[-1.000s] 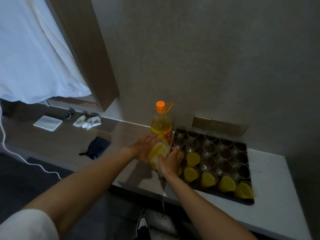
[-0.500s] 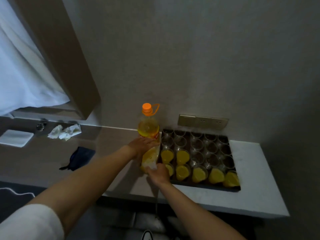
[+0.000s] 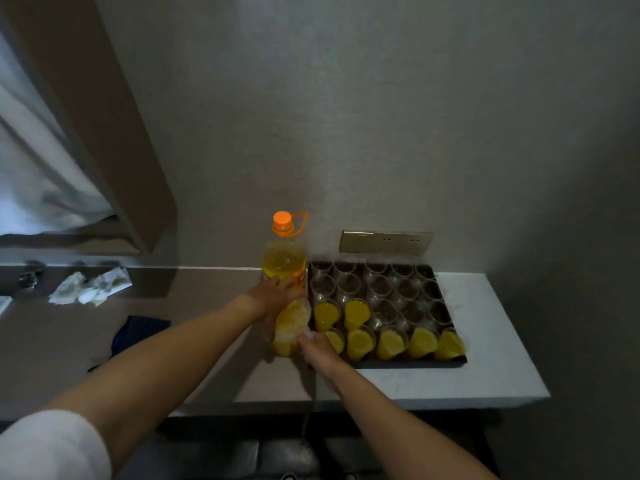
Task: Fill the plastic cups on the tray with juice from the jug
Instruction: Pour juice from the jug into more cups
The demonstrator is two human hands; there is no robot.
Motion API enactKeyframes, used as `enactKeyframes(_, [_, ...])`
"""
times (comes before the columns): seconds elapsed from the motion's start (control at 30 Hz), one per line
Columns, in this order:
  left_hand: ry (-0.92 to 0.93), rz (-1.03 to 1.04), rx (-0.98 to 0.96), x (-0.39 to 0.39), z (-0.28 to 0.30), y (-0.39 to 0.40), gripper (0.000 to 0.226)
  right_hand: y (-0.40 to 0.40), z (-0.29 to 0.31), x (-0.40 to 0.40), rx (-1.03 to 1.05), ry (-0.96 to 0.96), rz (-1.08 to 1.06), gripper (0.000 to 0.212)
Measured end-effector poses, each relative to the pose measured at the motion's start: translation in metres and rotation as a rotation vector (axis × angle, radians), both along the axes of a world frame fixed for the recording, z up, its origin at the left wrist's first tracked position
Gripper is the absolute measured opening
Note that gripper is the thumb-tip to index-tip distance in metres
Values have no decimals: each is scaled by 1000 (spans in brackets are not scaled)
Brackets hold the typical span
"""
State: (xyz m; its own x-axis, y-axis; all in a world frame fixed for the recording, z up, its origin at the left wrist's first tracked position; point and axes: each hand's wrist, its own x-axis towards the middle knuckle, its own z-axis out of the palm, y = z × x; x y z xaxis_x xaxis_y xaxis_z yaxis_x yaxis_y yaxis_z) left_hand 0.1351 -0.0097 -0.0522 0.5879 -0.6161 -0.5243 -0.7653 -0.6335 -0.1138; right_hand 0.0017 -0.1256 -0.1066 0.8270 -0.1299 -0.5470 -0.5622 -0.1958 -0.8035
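So the person's got both hands on a clear jug [image 3: 290,327] of orange juice sitting on the counter, touching the left edge of the dark tray [image 3: 408,362]. Left hand [image 3: 277,293] looks wrapped around the far side of it; right hand [image 3: 317,344] grips the near right side, likely the handle, though I can't really tell. The jug stands upright, long axis vertical, so the plastic cups [image 3: 391,342] all lie to its right, on the right hand's side. Seven look full: the whole front row plus two behind. The next empty cup [image 3: 383,312] is third along the second row. Tall capped bottle [image 3: 284,252] stands right behind the jug.
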Motion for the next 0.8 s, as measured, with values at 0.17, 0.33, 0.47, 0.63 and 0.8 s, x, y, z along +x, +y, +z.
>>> enactKeyframes(0.17, [57,67,-54,-1,7,19,134,1,6,-3,40,10,-51,42])
enactKeyframes(0.33, [88,113,-95,-5,24,32,131,9,14,-3,93,-35,-102,51])
enactKeyframes(0.47, [102,154,-140,-12,46,32,130,15,22,-4,155,-162,-246,44])
enactKeyframes(0.63, [84,123,-230,-14,74,18,133,8,44,-7,227,-319,-483,39])
enactKeyframes(0.8, [63,58,-430,-22,94,-3,129,-15,68,-7,290,-508,-694,33])
